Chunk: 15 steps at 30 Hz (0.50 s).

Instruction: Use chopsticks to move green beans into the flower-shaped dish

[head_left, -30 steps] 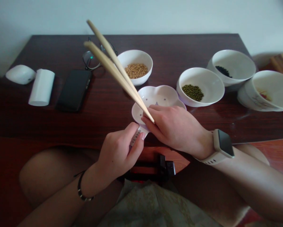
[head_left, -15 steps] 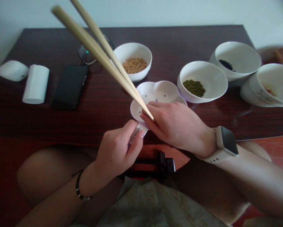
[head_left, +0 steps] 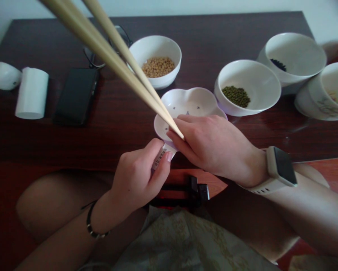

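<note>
Chopsticks (head_left: 129, 82) of pale, smooth wood, clasped in the right hand (head_left: 214, 145), slant over a white lobed dish (head_left: 187, 98). Left hand (head_left: 135, 177) pinches a printed white tab (head_left: 161, 158) at the dish's near rim. Soybeans (head_left: 158, 67), mung beans (head_left: 236, 96) and black beans (head_left: 278, 64) lie in round glazed bowls; no beans show on the sticks.

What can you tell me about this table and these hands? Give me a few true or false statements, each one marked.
The right hand lies over the rim of the scalloped white dish. True.
Green beans fill that dish. False: the green beans lie in a separate white bowl.
The left wrist wears the watch. False: the watch is on the right wrist.
The chopsticks' narrow ends reach the right hand. True.
</note>
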Motion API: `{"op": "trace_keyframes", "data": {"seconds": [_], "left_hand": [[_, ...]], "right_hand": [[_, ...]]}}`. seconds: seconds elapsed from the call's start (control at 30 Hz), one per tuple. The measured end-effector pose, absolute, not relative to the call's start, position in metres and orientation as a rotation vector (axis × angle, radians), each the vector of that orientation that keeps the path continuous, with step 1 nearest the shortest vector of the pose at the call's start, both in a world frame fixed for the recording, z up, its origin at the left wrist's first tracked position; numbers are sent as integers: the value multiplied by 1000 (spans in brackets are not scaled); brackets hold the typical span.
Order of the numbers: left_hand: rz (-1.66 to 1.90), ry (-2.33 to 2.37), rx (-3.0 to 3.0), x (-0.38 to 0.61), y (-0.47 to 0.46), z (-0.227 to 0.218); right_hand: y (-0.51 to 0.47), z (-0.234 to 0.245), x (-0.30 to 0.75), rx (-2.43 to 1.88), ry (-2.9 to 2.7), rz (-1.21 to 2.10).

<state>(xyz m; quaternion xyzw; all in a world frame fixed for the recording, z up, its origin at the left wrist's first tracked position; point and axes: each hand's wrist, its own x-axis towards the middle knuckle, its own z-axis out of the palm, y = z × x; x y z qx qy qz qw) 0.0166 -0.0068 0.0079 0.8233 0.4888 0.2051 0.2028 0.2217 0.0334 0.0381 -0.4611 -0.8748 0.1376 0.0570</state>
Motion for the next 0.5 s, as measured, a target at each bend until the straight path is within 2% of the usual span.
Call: {"op": "trace_keyframes", "data": {"seconds": [0.5], "left_hand": [[575, 1353, 2284, 16, -7, 8]], "right_hand": [[34, 39, 221, -1385, -2654, 448]]}}
